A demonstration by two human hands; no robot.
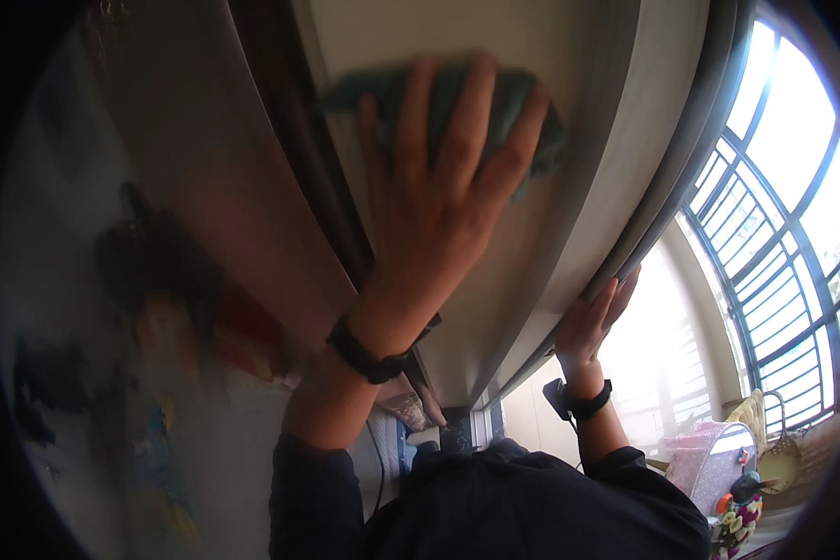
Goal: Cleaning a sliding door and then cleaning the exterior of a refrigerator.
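My left hand (441, 161) presses a crumpled dark green cloth (511, 105) flat against a beige panel (462, 301) that looks like part of a door or its frame. Its fingers are spread over the cloth, and a black band circles the wrist. Lower on the right, my right hand (588, 322) holds the outer edge of the pale frame (602, 175). Its fingers lie along that edge, with the thumb side partly hidden. A black band with a small box and a cable sits on the right wrist.
A barred window (770, 280) lets in bright light at the right. Below it are a pink dotted cloth (700, 455), a strainer (780, 462) and artificial-looking flowers (738, 521). At the left is a blurred, pale area with dark and reddish shapes. A threshold (455, 434) lies low down.
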